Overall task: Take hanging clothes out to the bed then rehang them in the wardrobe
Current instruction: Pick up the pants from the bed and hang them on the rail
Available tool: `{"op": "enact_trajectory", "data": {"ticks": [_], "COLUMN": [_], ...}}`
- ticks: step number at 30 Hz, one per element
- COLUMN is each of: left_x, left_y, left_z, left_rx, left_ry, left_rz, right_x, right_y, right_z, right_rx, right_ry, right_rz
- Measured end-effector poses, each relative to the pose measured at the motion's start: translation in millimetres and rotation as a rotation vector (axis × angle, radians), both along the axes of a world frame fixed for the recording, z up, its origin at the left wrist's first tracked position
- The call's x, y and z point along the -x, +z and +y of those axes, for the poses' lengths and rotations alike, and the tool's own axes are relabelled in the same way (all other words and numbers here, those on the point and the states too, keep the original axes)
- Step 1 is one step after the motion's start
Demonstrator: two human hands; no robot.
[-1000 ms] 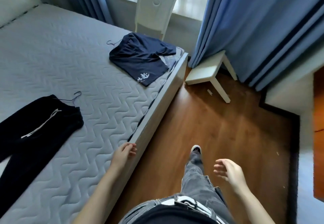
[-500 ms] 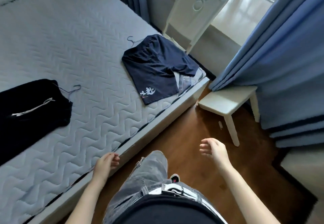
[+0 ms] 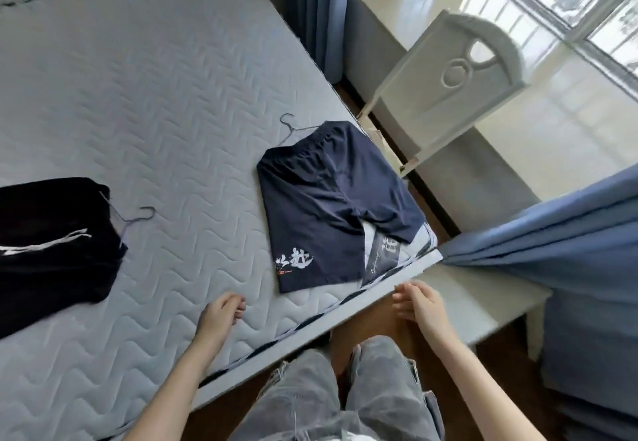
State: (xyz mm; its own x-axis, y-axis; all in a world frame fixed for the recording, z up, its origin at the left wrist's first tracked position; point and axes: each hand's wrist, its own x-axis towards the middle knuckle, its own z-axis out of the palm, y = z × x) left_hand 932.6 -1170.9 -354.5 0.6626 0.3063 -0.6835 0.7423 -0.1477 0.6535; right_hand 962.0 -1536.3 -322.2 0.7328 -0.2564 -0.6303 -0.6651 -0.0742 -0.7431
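Navy blue shorts (image 3: pixel 321 205) with white lettering lie flat on the grey quilted mattress (image 3: pixel 155 102) near its right corner, a thin wire hanger (image 3: pixel 289 126) poking out of the waistband. Black trousers (image 3: pixel 48 240) with a white drawstring lie at the left edge, their own hanger hook (image 3: pixel 138 218) showing. My left hand (image 3: pixel 221 313) hovers over the mattress just below the shorts, fingers loosely curled, holding nothing. My right hand (image 3: pixel 414 302) is past the bed's edge, to the right of the shorts' hem, fingers apart and empty.
A white chair (image 3: pixel 445 88) stands by the window beyond the bed corner. A low white stool (image 3: pixel 483 302) sits under my right hand, beside blue curtains (image 3: pixel 552 243). My grey-trousered legs (image 3: pixel 345 395) stand on the wooden floor against the bed side.
I have stepped closer to the bed corner and the view has swung left. Both hands have risen toward the navy shorts; the left one now reaches over the mattress.
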Motion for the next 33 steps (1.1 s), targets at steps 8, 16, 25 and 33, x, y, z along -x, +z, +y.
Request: {"op": "enact_trajectory", "data": {"ticks": [8,16,25,33], "left_x": [-154,-323,-520,-586], "left_y": [-23,-143,-271,-313], "left_z": [-50,-37,-13,-28], "left_rx": [-0.165,-0.23,-0.604,-0.679], "left_ry": [-0.059,0.02,-0.136,-0.33], "left_rz": [-0.072,-0.099,-0.342,-0.183], "right_x": [-218,-376,-410,-406], "right_y": [-14,-180,-366,-386], "right_z": [6,32,8,4], "right_rx": [-0.045,0.176,0.836,0.849], "right_ry": [0.195,0.542,0.885,0.905], "right_rz": [-0.08,-0.276,-0.656,-0.699]}}
